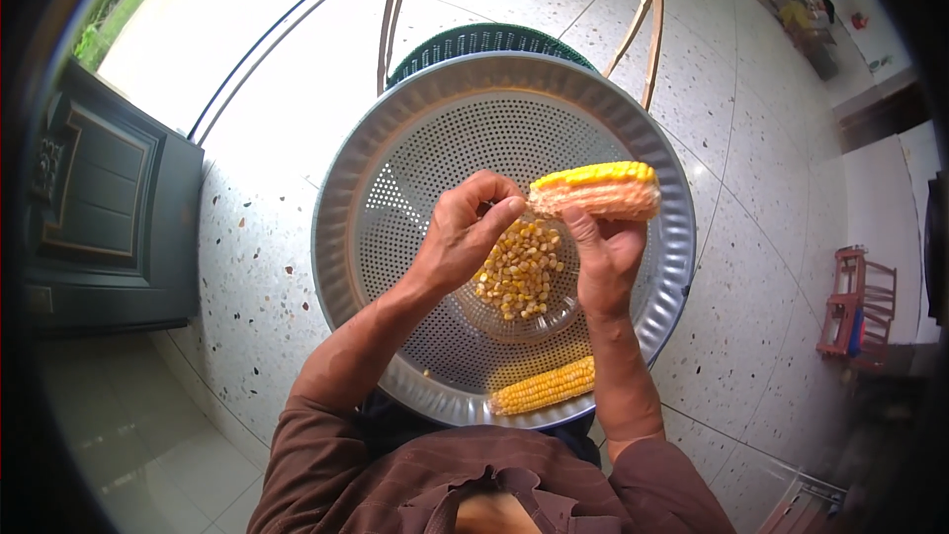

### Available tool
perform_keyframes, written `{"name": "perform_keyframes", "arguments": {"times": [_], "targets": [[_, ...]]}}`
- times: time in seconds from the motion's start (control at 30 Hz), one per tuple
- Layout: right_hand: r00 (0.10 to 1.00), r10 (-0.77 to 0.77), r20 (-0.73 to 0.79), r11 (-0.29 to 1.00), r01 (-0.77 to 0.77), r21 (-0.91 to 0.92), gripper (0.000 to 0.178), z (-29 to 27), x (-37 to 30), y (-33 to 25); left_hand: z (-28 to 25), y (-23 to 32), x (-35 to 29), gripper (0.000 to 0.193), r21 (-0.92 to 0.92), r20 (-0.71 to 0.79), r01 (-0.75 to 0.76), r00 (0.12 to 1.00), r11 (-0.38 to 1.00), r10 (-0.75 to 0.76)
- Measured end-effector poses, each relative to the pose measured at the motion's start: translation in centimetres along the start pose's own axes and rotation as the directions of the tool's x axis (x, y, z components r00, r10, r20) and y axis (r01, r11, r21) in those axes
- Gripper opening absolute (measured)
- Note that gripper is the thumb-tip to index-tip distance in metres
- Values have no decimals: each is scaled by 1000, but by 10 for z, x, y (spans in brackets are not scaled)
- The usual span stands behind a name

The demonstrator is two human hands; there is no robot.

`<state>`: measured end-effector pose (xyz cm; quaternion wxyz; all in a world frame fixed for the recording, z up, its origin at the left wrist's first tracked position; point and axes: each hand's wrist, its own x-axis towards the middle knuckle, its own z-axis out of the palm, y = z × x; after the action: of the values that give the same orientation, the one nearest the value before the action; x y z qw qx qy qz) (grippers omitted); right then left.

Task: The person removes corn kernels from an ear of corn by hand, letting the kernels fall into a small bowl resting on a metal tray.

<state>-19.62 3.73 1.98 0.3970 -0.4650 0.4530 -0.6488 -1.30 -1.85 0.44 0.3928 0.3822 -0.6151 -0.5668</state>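
My right hand (611, 262) grips a partly shelled corn cob (595, 191) from below. Yellow kernels cover its upper side, while the lower side is stripped to pinkish rows. At the cob's left end, my left hand (473, 222) is closed in a pinch; anything between its fingertips is too small to make out. Beneath both hands, a clear bowl (539, 331) holds loose yellow and pale corn kernels (519, 272). It sits in a wide, perforated metal basin (445, 129). Another corn cob (544, 387), its visible side full of kernels, lies in the basin nearest my body.
Behind the basin shows a green basket (484, 40) with tall wooden handles (653, 30). A dark panelled door (109, 208) stands at the left beside a bright doorway. Farther right on the speckled floor (751, 237) is a small reddish wooden chair (852, 302).
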Motion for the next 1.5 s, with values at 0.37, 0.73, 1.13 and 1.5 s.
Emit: {"name": "perform_keyframes", "arguments": {"times": [0.37, 0.73, 1.13, 1.5], "targets": [[988, 151, -41, 941, -131, 311, 43, -10, 0, 1, -24, 22, 7, 14, -199, 352, -94, 922, 975, 161], [970, 242, -27, 911, -217, 351, 39, -4, 2, -6, -24, 21, 9, 15, -108, 350, -175, 915, 979, 202], [966, 242, 93, 941, -257, 219, 46, 0, -4, -2, -7, 24, 7, 15, 240, -62, -498, 849, 833, 525], [970, 190, 148, 973, -206, 101, 47, 4, -5, -4, 6, 15, 1, 20, 390, -103, -437, 854, 811, 510]]}}
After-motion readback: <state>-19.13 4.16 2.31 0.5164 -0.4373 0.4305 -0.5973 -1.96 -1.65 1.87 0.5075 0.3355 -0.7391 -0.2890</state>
